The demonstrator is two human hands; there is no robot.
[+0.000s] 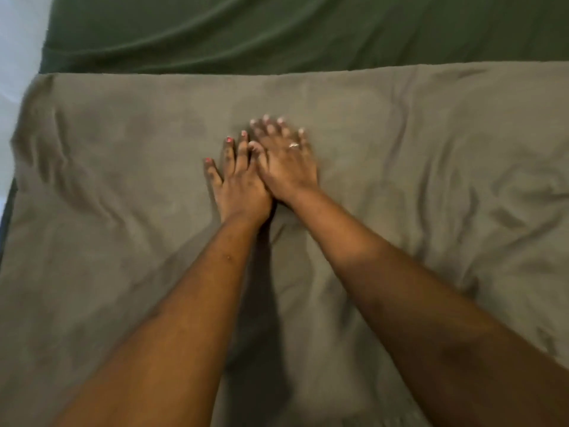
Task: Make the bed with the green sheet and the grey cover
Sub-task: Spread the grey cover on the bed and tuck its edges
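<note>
As grey cover (117, 186) lies beneath, left grip (243, 188) and right grip (288, 166) press flat, unclenched.

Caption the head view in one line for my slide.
Left grip and right grip, fingers straight, press together on the wrinkled grey cover, green sheet bare beyond its far edge.

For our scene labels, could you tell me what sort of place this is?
Most likely a bedroom: a grey cover lies spread over a green sheet, with the left hand and right hand flat on it.
</note>
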